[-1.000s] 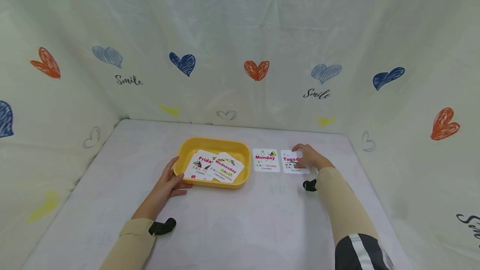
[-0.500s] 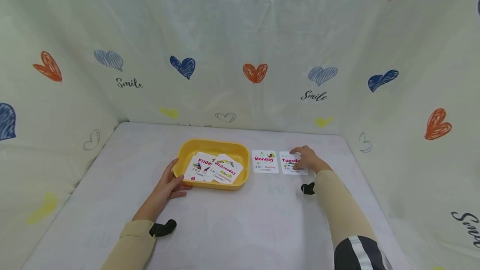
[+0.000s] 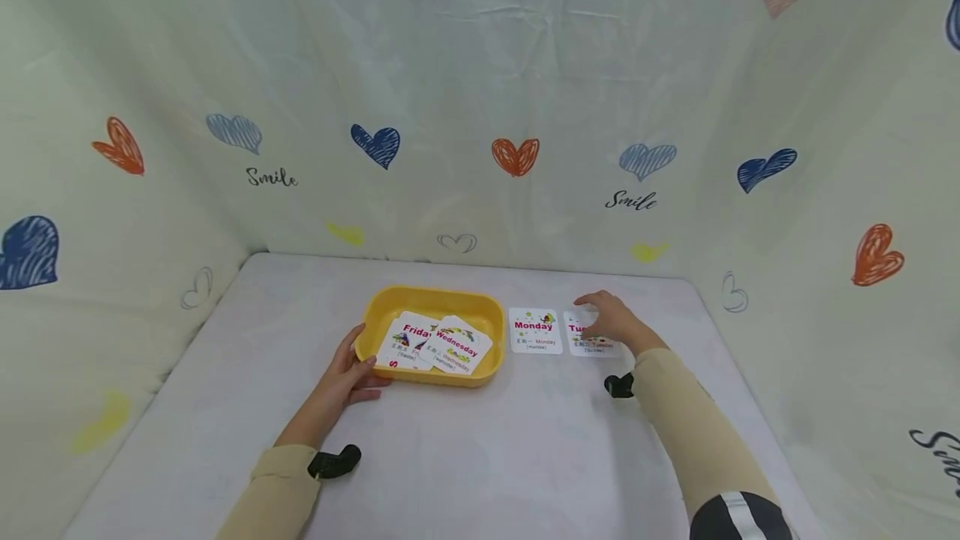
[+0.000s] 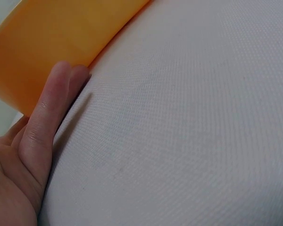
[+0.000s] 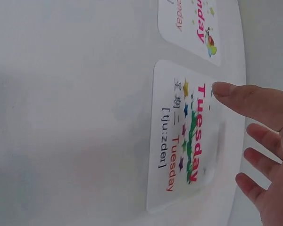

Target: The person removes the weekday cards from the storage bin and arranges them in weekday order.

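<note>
At the left end of the yellow tray point(image 3: 491, 311), my left hand point(image 3: 337, 382) grips the near corner. In the left wrist view, its fingers point(image 4: 52, 99) lie along the tray's outer wall, low to the table. My right hand point(image 3: 615, 323) hovers over the Tuesday card point(image 5: 167, 146), partly covering it in the head view. Its fingers are spread and loosely bent, holding nothing; one fingertip point(image 5: 221, 89) is near the card's edge, and contact is unclear. Left of that card lies the Monday card point(image 3: 536, 332), flat and face up.
Inside the tray a Wednesday card point(image 3: 459, 346) overlaps a Friday card point(image 3: 405, 340), with at least one more partly hidden underneath. A white cloth covers the table point(image 3: 480, 457). A heart-printed curtain point(image 3: 450, 65) stands behind and at both sides.
My right hand's fingers have eased up slightly off the Tuesday card and shifted a little left over it. The left hand keeps its hold on the tray. The head view has tilted slightly.
</note>
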Demonstrator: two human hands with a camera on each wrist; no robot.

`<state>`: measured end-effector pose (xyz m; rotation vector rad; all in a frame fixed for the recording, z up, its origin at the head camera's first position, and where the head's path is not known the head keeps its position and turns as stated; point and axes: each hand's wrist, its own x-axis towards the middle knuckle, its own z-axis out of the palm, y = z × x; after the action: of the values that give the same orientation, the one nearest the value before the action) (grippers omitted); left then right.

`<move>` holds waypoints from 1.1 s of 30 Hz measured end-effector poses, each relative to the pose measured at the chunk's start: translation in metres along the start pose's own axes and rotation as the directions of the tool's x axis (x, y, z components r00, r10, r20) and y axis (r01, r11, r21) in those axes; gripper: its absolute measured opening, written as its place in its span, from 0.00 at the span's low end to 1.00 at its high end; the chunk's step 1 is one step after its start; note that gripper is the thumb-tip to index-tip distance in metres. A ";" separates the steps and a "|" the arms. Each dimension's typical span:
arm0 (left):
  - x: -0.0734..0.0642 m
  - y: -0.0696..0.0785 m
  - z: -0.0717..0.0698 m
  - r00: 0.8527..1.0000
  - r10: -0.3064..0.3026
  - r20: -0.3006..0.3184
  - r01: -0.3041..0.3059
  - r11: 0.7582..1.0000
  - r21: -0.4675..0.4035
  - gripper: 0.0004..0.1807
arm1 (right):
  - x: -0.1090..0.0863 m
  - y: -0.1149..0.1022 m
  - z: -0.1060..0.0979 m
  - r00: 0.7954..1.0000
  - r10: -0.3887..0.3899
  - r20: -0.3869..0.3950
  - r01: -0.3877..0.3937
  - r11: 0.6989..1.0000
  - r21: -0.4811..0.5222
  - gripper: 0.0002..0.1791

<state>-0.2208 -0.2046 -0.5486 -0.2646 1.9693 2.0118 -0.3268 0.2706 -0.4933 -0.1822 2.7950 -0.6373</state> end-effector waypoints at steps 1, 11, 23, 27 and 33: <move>0.000 0.000 0.000 1.000 -0.002 -0.001 0.002 1.000 -0.001 0.39 | 0.000 -0.003 -0.001 1.000 -0.009 0.003 0.009 1.000 0.012 0.36; 0.001 0.001 -0.001 1.000 -0.010 -0.011 0.010 1.000 -0.016 0.39 | 0.000 -0.043 -0.008 0.990 -0.118 0.073 0.109 0.987 0.116 0.37; 0.002 0.000 -0.002 1.000 0.000 0.004 0.000 1.000 0.013 0.40 | -0.008 -0.103 -0.012 0.959 -0.248 0.136 0.210 0.946 0.247 0.34; 0.002 -0.001 -0.003 1.000 0.006 0.007 -0.007 1.000 0.013 0.39 | -0.010 -0.123 -0.012 0.936 -0.314 0.158 0.270 0.930 0.249 0.34; 0.001 -0.001 -0.004 1.000 0.018 0.013 -0.018 0.999 0.032 0.39 | -0.008 -0.143 -0.006 0.901 -0.375 0.218 0.321 0.915 0.245 0.35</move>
<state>-0.2214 -0.2084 -0.5498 -0.2275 2.0015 1.9859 -0.3117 0.1461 -0.4235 -0.6873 2.4392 -0.9045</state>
